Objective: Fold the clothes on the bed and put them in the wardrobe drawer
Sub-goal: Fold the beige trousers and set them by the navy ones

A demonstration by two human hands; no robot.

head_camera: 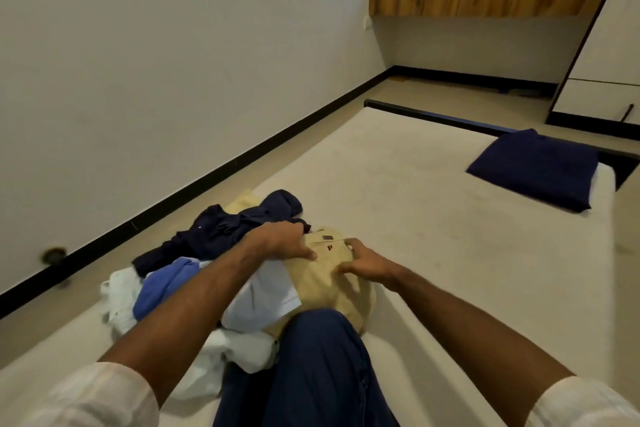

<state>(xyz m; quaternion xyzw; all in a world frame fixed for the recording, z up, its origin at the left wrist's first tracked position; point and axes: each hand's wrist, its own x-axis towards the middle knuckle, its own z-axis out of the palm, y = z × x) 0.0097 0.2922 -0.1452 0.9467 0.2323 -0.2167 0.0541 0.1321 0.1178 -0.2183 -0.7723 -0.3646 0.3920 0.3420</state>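
Fingers of both the left hand (pixel 280 241) and right hand (pixel 367 262) pinch the beige shirt (pixel 322 282) atop the unfolded pile on the bed (pixel 398 191); best lift it clear, spread flat, then fold.

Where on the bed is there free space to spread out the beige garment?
Bare mattress lies between the pile and the folded navy garment, and right of the right hand. It is crowded around the left hand, on the wall side.
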